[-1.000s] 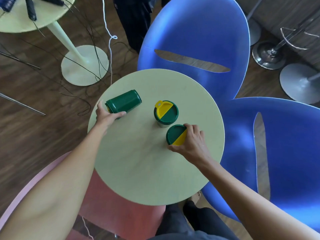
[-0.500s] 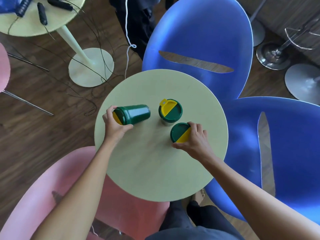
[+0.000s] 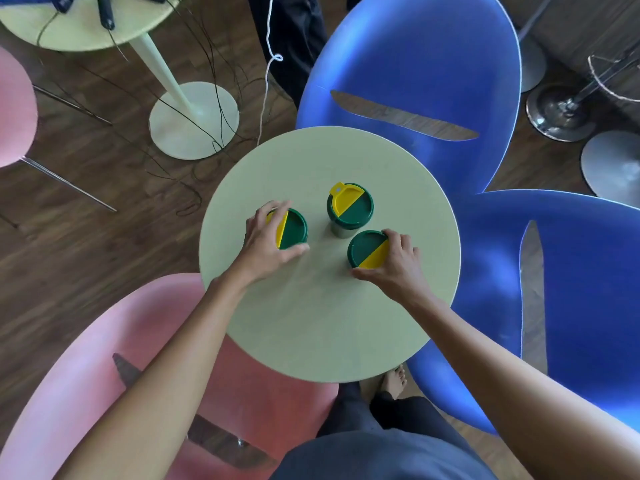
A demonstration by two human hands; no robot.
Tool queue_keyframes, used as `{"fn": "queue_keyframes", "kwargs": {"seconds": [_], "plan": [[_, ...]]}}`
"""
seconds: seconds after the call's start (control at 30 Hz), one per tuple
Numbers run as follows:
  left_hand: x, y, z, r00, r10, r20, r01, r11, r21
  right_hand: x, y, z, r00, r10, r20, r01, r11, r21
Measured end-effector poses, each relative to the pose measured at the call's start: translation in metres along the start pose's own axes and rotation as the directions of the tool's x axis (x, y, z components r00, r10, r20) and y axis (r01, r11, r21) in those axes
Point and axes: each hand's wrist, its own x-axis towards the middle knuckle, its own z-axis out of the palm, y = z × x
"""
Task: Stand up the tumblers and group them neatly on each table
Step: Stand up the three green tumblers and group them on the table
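Observation:
Three green tumblers with green-and-yellow lids stand upright on the round pale green table (image 3: 329,323). My left hand (image 3: 266,244) grips the left tumbler (image 3: 292,228) from its left side. My right hand (image 3: 394,261) holds the right tumbler (image 3: 363,245) at its lid rim. The third tumbler (image 3: 350,207), its yellow flap raised, stands free behind and between them, a small gap from each.
Two blue chairs (image 3: 415,64) (image 3: 581,289) crowd the table's far and right sides. A pink chair (image 3: 121,393) sits at the near left. Another pale table (image 3: 83,22) on a pedestal base (image 3: 194,119), with cables trailing over the wooden floor, stands at the far left.
My left hand has tipped the lying tumbler upright and brought it closer to the other two. My right hand has stayed on the right tumbler.

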Motion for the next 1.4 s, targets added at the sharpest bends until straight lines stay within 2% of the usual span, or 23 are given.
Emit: {"fn": "queue_keyframes", "kwargs": {"seconds": [0.1, 0.2, 0.3, 0.53, 0.77, 1.1, 1.4], "plan": [[0.000, -0.007, -0.001, 0.969, -0.209, -0.131, 0.153, 0.926, -0.346, -0.004, 0.002, 0.004, 0.999, -0.006, -0.042, 0.007, 0.999, 0.042], [-0.001, -0.009, -0.002, 0.937, -0.313, -0.157, 0.235, 0.895, -0.380, -0.007, 0.004, 0.008, 0.997, -0.010, -0.074, 0.015, 0.997, 0.080], [-0.001, -0.002, 0.003, 0.939, -0.294, -0.180, 0.210, 0.901, -0.380, -0.006, 0.005, 0.008, 0.997, -0.017, -0.071, 0.024, 0.996, 0.091], [-0.001, 0.016, 0.021, 0.975, -0.208, -0.082, 0.162, 0.911, -0.378, -0.002, 0.006, 0.006, 0.998, -0.027, -0.053, 0.031, 0.995, 0.092], [-0.001, 0.020, 0.028, 0.983, -0.175, -0.054, 0.143, 0.918, -0.371, -0.001, -0.001, 0.006, 0.998, -0.048, -0.042, 0.052, 0.995, 0.082], [0.002, 0.021, 0.023, 0.983, -0.184, 0.003, 0.171, 0.906, -0.386, -0.003, -0.006, 0.015, 0.998, -0.056, -0.042, 0.059, 0.997, 0.059], [0.000, 0.020, 0.016, 0.975, -0.183, 0.122, 0.215, 0.908, -0.358, -0.003, -0.002, 0.014, 0.998, -0.055, -0.009, 0.055, 0.998, 0.014]]}}
